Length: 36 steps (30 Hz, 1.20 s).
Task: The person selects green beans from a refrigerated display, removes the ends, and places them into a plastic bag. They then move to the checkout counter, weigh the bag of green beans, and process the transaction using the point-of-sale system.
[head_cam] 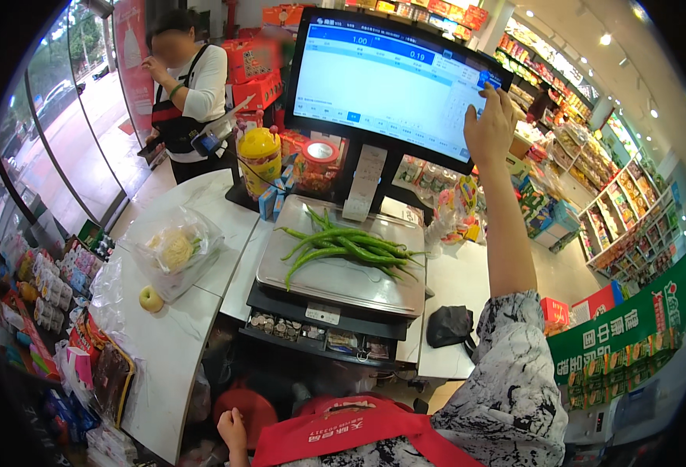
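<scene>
My right hand (490, 129) reaches up to the right side of a point-of-sale touchscreen (372, 84), its fingertips at the upper right corner of the lit display. The fingers are apart and hold nothing. Low down, beside my red apron (349, 429), my left hand (233, 431) is curled into a loose fist with nothing visible in it. Several long green chili peppers (349, 242) lie in a heap on the steel scale platform (343, 292) below the screen. A printed receipt strip (366, 181) hangs between screen and scale.
A cash drawer (319, 341) with coins and notes stands open under the scale. Left on the counter (162, 362) are a bagged vegetable (174, 251) and a pale apple (151, 299). A black pouch (450, 327) lies right. A person (188, 93) stands beyond. A red stool (247, 408) sits below.
</scene>
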{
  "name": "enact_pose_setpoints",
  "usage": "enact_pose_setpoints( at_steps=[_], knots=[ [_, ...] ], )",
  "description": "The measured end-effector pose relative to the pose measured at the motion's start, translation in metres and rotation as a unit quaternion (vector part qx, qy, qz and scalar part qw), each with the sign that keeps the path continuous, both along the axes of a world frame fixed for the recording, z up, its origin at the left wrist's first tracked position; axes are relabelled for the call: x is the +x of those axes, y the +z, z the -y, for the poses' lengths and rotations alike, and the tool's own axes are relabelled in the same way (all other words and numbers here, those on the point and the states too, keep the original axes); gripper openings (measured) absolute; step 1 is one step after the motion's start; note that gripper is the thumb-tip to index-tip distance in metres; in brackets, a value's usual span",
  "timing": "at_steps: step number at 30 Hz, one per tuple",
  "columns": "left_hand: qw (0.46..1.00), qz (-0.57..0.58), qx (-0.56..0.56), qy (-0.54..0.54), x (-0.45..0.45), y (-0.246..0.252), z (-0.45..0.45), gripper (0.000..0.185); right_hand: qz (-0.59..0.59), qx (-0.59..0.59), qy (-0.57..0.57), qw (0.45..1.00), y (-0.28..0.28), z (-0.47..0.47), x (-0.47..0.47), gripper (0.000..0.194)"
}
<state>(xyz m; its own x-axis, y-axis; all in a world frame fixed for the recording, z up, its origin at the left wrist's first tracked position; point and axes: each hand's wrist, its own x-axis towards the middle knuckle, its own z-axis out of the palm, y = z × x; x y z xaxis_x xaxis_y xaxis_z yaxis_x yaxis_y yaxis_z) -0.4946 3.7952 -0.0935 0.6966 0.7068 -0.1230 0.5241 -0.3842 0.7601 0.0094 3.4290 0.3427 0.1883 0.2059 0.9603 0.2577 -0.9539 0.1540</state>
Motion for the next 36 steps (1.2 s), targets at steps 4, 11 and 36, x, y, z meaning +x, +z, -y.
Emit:
enact_pose_setpoints(
  at_steps=[4, 11, 36],
  knots=[
    [0.999, 0.041, -0.02, 0.018, -0.01, 0.004, 0.015, 0.027, 0.018, -0.029, 0.118, 0.992, -0.012, -0.017, -0.015, 0.025],
    [0.99, 0.072, -0.014, 0.118, -0.042, 0.021, 0.086, 0.017, 0.007, -0.087, 0.214, 0.973, -0.012, -0.061, 0.011, 0.028],
    [0.961, -0.03, -0.129, 0.243, -0.159, -0.03, 0.265, 0.009, 0.009, -0.096, 0.189, 0.977, -0.021, -0.071, 0.009, 0.031]
  ],
)
